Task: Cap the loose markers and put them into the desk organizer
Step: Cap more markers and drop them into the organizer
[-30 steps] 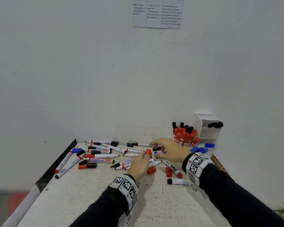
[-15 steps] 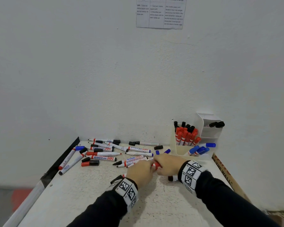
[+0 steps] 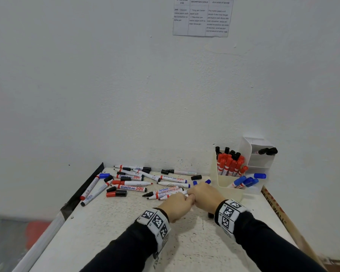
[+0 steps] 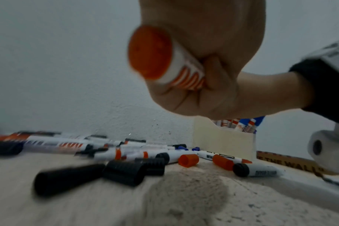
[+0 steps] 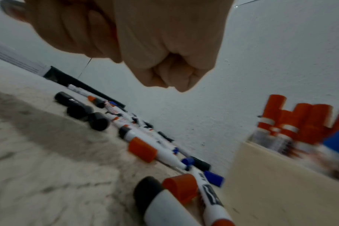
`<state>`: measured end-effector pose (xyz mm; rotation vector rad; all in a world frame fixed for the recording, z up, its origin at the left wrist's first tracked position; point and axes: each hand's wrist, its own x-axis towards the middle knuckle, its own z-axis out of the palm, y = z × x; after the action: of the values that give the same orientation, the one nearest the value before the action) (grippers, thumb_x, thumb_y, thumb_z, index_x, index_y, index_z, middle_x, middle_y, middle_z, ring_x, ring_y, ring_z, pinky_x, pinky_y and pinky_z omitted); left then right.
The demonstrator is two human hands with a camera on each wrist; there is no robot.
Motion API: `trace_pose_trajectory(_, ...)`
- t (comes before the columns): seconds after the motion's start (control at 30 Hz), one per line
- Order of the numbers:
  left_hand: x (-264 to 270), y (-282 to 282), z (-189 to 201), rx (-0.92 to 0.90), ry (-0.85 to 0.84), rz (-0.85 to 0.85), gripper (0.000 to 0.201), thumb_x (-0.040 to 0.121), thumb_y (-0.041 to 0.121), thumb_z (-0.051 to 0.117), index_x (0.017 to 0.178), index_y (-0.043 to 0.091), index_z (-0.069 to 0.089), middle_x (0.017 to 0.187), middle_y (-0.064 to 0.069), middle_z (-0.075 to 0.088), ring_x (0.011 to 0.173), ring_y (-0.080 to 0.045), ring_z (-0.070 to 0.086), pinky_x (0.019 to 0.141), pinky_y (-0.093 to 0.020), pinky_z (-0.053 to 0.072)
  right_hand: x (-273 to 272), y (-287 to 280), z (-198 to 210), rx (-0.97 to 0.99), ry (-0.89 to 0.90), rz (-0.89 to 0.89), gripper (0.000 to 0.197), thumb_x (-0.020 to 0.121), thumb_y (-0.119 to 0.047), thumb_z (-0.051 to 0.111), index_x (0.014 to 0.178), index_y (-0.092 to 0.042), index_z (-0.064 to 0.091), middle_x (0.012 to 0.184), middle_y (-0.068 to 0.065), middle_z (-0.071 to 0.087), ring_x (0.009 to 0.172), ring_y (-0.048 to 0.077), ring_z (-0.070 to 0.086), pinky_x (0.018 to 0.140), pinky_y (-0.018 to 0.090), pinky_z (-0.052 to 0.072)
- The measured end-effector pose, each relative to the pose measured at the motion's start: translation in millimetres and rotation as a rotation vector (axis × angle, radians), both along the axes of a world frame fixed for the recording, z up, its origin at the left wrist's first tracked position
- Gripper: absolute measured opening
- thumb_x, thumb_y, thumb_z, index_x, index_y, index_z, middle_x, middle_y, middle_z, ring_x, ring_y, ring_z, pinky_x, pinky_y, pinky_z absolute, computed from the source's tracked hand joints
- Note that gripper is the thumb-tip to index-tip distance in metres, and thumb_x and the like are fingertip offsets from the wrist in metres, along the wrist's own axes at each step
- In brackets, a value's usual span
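- Head view: both hands meet knuckle to knuckle over the speckled white bench (image 3: 110,238). The left hand (image 3: 177,208) and right hand (image 3: 206,197) are fists pressed together; what they hold is hidden here. Loose markers (image 3: 133,188), slim white cylinders with red, black or blue ends, lie scattered behind them, with stray caps (image 3: 116,193) among them. The organizer (image 3: 227,183), a cream plastic box with stepped white compartments, stands at the far right, packed with upright red- and black-capped markers; blue-capped ones lean in its low front bin.
- Left wrist view: the left hand (image 4: 201,64) curls tightly round a marker (image 4: 164,56), a white barrel with red stripes and a flat round red end facing the camera. Ribbed black caps (image 4: 126,172) and a hollow red cap (image 4: 188,160) lie on the rough bench below.
- Right wrist view: the right hand (image 5: 145,41) is a closed fist; I cannot tell what it grips. Red caps (image 5: 142,149) lie just beside the organizer's smooth wall (image 5: 281,183).
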<state>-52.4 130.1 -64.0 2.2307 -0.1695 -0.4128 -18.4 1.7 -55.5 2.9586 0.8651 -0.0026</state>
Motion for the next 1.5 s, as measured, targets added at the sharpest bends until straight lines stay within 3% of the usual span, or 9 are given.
trace_pose_trajectory(0.13, -2.5, 4.0, 1.2, -0.109, 0.097, 0.031, 0.044, 0.096, 0.049, 0.032, 0.066, 0.018, 0.04, 0.058, 0.003, 0.034, 0.043, -0.012, 0.025, 0.041, -0.02, 0.021, 1.3, -0.7, 1.3, 0.03, -0.004, 0.005, 0.022, 0.088, -0.004, 0.044, 0.071, -0.018, 0.044, 0.065, -0.001, 0.042, 0.075, 0.02, 0.041, 0.047, 0.019, 0.02)
trace_pose_trajectory(0.27, 0.5, 7.6, 2.7, -0.111, 0.101, 0.038, 0.028, 0.091, 0.034, 0.038, 0.073, 0.017, 0.051, 0.064, 0.002, 0.04, 0.047, -0.012, 0.031, 0.044, -0.02, 0.024, 5.1, -0.5, -5.3, 0.128, 0.095, 0.0, 0.01, 0.086, -0.01, 0.049, 0.081, -0.017, 0.054, 0.088, 0.01, 0.06, 0.08, 0.022, 0.051, 0.059, 0.028, 0.038)
trace_pose_trajectory(0.47, 2.2, 17.2, -1.8, 0.036, -0.265, 0.107, 0.011, 0.084, 0.029, 0.064, 0.087, 0.019, 0.059, 0.07, 0.007, 0.053, 0.06, -0.007, 0.049, 0.057, -0.021, 0.042, 6.4, -3.5, -11.8, 0.498, 0.297, -0.036, 0.033, 0.083, -0.016, 0.059, 0.075, -0.029, 0.03, 0.065, -0.009, 0.043, 0.059, 0.007, 0.04, 0.054, 0.019, 0.032)
trace_pose_trajectory(0.57, 5.1, 24.4, -1.9, 0.266, -0.4, 0.135, 0.024, 0.093, 0.038, 0.047, 0.09, 0.021, 0.065, 0.074, 0.003, 0.058, 0.071, -0.015, 0.054, 0.065, -0.028, 0.043, 4.9, -2.0, -10.2, 0.593, 0.367, -0.065, 0.026, 0.087, -0.005, 0.045, 0.078, -0.027, 0.034, 0.07, -0.006, 0.042, 0.061, 0.006, 0.037, 0.059, 0.02, 0.031)
trace_pose_trajectory(0.73, 5.7, 29.6, 1.0, 0.074, -0.394, 0.095, 0.033, 0.095, 0.037, 0.044, 0.068, 0.02, 0.05, 0.06, 0.006, 0.045, 0.053, -0.008, 0.041, 0.054, -0.025, 0.033, 5.4, 3.6, -10.0, 0.659, 0.396, -0.085, 0.028, 0.086, -0.001, 0.039, 0.079, -0.029, 0.037, 0.074, -0.005, 0.043, 0.066, 0.009, 0.038, 0.061, 0.023, 0.031)
trace_pose_trajectory(0.87, 2.0, 35.0, -4.4, 0.091, -0.4, 0.085, 0.014, 0.081, 0.032, 0.064, 0.082, 0.021, 0.054, 0.069, 0.011, 0.05, 0.058, 0.0, 0.044, 0.051, -0.015, 0.037, 4.0, 9.2, -7.8, 0.792, 0.456, -0.1, 0.01, 0.083, -0.017, 0.039, 0.076, -0.024, 0.042, 0.071, -0.005, 0.043, 0.065, 0.008, 0.037, 0.061, 0.022, 0.03)
trace_pose_trajectory(1.07, 1.6, 47.8, -10.1, 0.17, -0.496, 0.094, 0.022, 0.094, 0.035, 0.047, 0.099, 0.025, 0.065, 0.09, 0.005, 0.062, 0.088, -0.013, 0.056, 0.079, -0.032, 0.049, 9.9, 13.8, -18.0, 0.975, 0.349, -0.144, 0.025, 0.096, -0.027, 0.049, 0.072, -0.022, 0.045, 0.055, -0.012, 0.045, 0.052, 0.001, 0.037, 0.056, 0.021, 0.031)
trace_pose_trajectory(1.3, 0.1, 53.6, -14.1, 0.092, -0.497, 0.173, 0.02, 0.084, 0.022, 0.063, 0.103, 0.019, 0.055, 0.098, -0.001, 0.057, 0.084, -0.01, 0.051, 0.071, -0.021, 0.045, 11.8, 31.1, -17.4, 0.914, 0.264, -0.258, 0.049, 0.097, -0.048, 0.032, 0.057, -0.02, 0.035, 0.056, -0.004, 0.034, 0.055, 0.01, 0.034, 0.056, 0.026, 0.026)
trace_pose_trajectory(1.5, -7.8, 58.5, -6.5, 0.336, -0.646, 0.157, 0.021, 0.093, 0.038, 0.048, 0.098, 0.025, 0.064, 0.087, 0.005, 0.064, 0.079, -0.011, 0.054, 0.066, -0.024, 0.044, 8.8, 38.3, -14.2, 0.939, 0.268, -0.33, 0.051, 0.101, -0.036, 0.029, 0.053, -0.02, 0.034, 0.051, -0.005, 0.032, 0.048, 0.008, 0.031, 0.051, 0.023, 0.024)
